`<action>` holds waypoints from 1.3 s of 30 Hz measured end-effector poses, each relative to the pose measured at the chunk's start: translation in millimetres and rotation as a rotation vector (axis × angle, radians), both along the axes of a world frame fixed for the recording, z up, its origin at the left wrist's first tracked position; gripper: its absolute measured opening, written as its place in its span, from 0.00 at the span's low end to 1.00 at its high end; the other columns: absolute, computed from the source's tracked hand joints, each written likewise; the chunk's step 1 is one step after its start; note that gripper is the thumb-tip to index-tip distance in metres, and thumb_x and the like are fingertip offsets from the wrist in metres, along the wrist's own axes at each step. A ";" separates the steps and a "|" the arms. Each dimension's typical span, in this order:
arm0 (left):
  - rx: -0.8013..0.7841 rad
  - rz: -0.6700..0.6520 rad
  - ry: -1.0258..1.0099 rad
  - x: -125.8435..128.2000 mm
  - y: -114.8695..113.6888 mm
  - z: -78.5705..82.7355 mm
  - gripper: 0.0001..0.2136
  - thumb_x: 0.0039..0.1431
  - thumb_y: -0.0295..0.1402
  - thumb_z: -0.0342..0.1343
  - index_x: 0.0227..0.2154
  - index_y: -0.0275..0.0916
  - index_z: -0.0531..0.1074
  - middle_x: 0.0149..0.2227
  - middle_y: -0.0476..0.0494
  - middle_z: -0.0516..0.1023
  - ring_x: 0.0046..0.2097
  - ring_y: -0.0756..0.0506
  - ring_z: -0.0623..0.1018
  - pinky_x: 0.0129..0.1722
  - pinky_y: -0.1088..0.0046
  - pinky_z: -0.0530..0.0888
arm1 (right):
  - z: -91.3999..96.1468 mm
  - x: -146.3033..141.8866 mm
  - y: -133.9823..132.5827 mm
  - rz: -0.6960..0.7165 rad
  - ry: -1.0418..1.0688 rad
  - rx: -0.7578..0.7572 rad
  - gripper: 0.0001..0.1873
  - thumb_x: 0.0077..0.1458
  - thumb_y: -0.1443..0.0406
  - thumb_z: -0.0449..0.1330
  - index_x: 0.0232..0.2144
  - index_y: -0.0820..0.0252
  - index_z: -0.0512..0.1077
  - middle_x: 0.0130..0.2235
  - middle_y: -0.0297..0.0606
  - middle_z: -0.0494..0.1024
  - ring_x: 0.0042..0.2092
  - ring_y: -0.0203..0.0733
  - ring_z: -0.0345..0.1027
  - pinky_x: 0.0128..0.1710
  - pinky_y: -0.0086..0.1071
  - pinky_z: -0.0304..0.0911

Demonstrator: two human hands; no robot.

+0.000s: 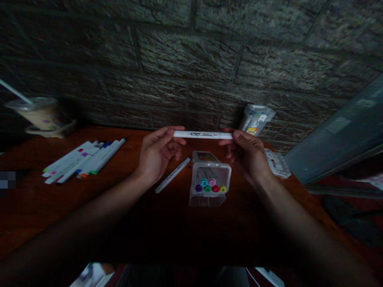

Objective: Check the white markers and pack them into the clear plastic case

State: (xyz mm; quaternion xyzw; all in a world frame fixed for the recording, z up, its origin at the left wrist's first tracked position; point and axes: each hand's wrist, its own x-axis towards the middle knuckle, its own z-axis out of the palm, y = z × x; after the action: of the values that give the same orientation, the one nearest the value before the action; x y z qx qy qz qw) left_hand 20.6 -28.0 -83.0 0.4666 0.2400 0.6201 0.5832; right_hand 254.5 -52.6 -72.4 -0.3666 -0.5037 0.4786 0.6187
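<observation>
A white marker (197, 134) is held level above the table, one end in each hand. My left hand (160, 153) pinches its left end between thumb and fingers. On the other end, my right hand (247, 153) has closed in the same way. Below them a clear plastic case (210, 195) lies with its open end facing me. Several markers (211, 185) rest inside it, showing purple, teal, green, pink, red and yellow ends. Just left of the case, a single white marker (172, 175) lies slantwise on the table.
To the left lies a loose pile of white markers (83, 159). A drink cup with a straw (42, 113) stands behind it in a holder. Another clear marker case (257, 119) stands against the stone wall (191, 67). A transparent lidded box (277, 163) sits near the table's right edge.
</observation>
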 end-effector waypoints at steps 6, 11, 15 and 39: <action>-0.006 -0.016 -0.029 -0.8 0.5 -0.1 0.10 0.64 0.31 0.58 0.41 0.32 0.82 0.29 0.41 0.82 0.20 0.51 0.73 0.18 0.75 0.69 | -0.6 0.3 0.7 0.014 0.018 -0.002 0.13 0.57 0.54 0.68 0.39 0.54 0.84 0.34 0.38 0.87 0.22 0.33 0.67 0.17 0.27 0.59; -0.010 -0.004 -0.024 -0.5 0.3 0.6 0.10 0.62 0.31 0.59 0.41 0.31 0.82 0.29 0.40 0.82 0.20 0.51 0.73 0.18 0.75 0.69 | -1.6 -0.9 0.9 0.015 0.050 -0.004 0.11 0.56 0.56 0.69 0.37 0.55 0.83 0.34 0.37 0.86 0.22 0.32 0.68 0.17 0.26 0.62; -0.015 0.018 -0.011 0.4 -0.4 1.6 0.11 0.60 0.32 0.60 0.41 0.31 0.82 0.28 0.41 0.82 0.20 0.51 0.73 0.18 0.76 0.69 | -3.1 -0.5 1.7 0.014 0.059 -0.006 0.09 0.56 0.57 0.69 0.34 0.55 0.82 0.34 0.36 0.87 0.22 0.32 0.69 0.17 0.25 0.63; 0.122 0.091 0.242 2.8 3.8 -10.7 0.11 0.55 0.34 0.71 0.40 0.39 0.82 0.22 0.52 0.76 0.18 0.55 0.68 0.17 0.79 0.62 | -10.0 -0.6 4.9 -0.093 -0.105 0.101 0.11 0.47 0.61 0.77 0.34 0.53 0.82 0.27 0.32 0.84 0.20 0.32 0.71 0.15 0.26 0.62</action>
State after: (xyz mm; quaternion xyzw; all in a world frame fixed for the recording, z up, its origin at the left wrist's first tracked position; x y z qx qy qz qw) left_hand 23.4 -24.3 -93.6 0.5613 0.2911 0.5986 0.4918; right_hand 254.0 -47.6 -82.4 -0.3827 -0.5412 0.4034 0.6308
